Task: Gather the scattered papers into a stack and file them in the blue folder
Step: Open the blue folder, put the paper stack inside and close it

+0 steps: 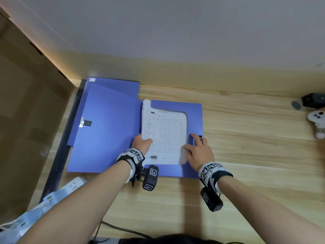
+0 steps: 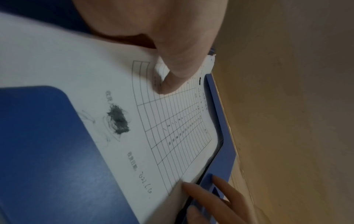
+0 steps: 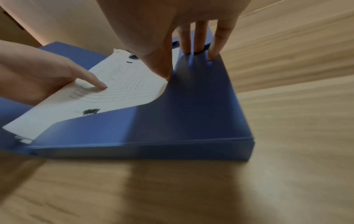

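Note:
The blue folder lies open on the wooden table, its cover spread to the left. A stack of printed papers sits in its right half under the blue inner flap. My left hand grips the stack's left edge with the thumb on the top sheet; its other fingers are hidden under the paper. My right hand lies flat on the flap's right strip, straight fingers pressing down, thumb at the paper's right edge.
A second blue folder lies behind the open one against the wall. A cardboard box stands at the left, with a white power strip by it. A white controller and a black device sit at the far right.

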Action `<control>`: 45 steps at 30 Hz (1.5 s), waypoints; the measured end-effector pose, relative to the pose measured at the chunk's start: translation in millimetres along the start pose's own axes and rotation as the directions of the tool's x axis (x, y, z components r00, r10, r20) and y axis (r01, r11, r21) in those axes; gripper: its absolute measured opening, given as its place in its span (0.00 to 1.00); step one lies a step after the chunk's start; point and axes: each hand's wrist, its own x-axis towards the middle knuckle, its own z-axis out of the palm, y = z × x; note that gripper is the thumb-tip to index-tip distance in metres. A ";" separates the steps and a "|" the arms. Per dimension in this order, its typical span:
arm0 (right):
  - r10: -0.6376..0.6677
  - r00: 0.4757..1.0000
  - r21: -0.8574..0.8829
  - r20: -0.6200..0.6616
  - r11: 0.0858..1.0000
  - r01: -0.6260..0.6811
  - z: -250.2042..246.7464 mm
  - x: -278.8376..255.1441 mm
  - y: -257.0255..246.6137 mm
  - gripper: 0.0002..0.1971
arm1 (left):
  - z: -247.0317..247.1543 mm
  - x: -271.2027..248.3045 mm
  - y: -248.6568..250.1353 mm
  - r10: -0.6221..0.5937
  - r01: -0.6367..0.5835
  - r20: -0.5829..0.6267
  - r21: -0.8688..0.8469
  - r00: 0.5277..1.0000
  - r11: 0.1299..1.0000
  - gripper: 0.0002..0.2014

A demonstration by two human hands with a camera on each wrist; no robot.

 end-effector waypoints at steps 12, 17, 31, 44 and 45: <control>0.047 0.997 0.246 0.068 0.967 -0.062 -8.6 12.7 8.2 0.30 | 27.2 -16.0 8.2 0.034 -0.035 -0.035 -0.027 0.999 0.999 0.19; 0.009 0.997 0.260 0.079 0.965 -0.029 -5.0 8.8 15.9 0.30 | 49.0 -23.1 18.8 0.025 -0.026 0.071 0.012 0.997 1.000 0.20; -0.013 0.999 0.257 0.040 0.966 0.002 2.5 4.7 19.8 0.32 | 57.2 -27.9 21.3 0.201 -0.201 0.032 0.289 0.979 0.936 0.28; -0.013 0.999 0.261 0.029 0.965 0.005 3.5 10.9 24.2 0.29 | 29.4 32.8 74.3 0.391 -0.450 0.270 0.735 0.880 0.507 0.22; -0.014 0.999 0.259 0.033 0.966 0.005 2.9 11.9 24.4 0.29 | 28.1 37.2 75.1 0.386 -0.453 0.278 0.737 0.879 0.501 0.24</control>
